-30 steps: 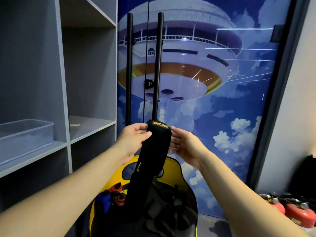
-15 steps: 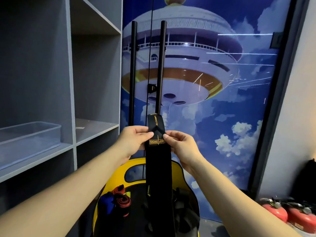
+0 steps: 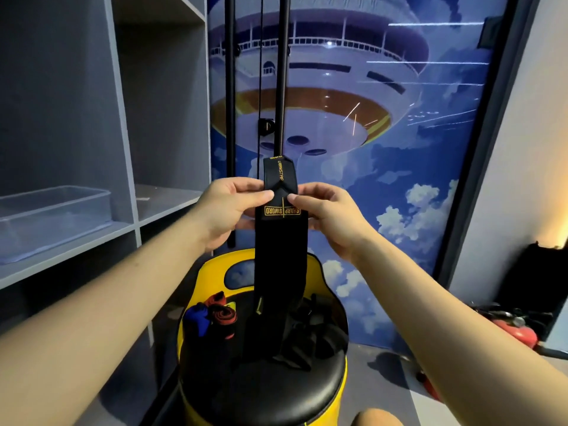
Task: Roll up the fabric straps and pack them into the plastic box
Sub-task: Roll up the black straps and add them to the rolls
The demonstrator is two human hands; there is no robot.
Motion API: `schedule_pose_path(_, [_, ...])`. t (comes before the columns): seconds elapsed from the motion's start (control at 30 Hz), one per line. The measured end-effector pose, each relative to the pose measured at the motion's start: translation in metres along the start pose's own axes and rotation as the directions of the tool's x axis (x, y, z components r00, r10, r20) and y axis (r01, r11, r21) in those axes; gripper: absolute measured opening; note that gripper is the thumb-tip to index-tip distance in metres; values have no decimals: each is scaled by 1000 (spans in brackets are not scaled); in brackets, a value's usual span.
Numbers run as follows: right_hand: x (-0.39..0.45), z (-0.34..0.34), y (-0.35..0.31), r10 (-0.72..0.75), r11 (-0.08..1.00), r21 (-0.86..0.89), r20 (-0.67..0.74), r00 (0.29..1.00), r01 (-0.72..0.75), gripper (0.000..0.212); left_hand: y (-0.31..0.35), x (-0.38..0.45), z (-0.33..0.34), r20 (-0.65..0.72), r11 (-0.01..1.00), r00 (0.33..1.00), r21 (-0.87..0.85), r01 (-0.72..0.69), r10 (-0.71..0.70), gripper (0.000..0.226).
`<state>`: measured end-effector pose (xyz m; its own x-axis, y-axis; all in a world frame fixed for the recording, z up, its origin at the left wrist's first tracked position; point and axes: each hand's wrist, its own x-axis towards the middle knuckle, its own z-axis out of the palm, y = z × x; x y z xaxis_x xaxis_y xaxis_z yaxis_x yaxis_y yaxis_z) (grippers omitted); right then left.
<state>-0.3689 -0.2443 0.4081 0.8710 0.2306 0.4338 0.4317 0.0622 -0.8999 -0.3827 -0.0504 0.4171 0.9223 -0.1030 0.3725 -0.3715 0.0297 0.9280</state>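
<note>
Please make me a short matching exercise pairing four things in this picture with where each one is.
Things:
1. black strap
2. plastic box
3. blue roll
4. red cylinder

Places:
A. on the floor at the right wall
B. on the grey shelf at left
C. pinched by the left hand and right hand
D. on the stool

Pairs: 1-C, 2-B, 3-D, 4-A

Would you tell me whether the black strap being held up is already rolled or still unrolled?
Unrolled. The black strap hangs full-length from the left hand and right hand, which pinch it near its top, down onto the stool.
</note>
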Motion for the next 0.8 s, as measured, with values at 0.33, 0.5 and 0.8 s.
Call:
schedule_pose_path(0.33, [-2,23,61,121,993,0,12,993,-121,8,-72,-5,-20,-69,990,988,3,141,-141,23])
schedule_pose_path(0.5, [7,31,149,285,958,-24,-33,958,-286,14,-159,5,-29,-143,939,928,-28,344,-344,21])
schedule_pose_path(0.8, [33,32,279,433,899,-10,-118,894,-437,21,-273,35,-35,-273,874,837,-27,486,-474,21])
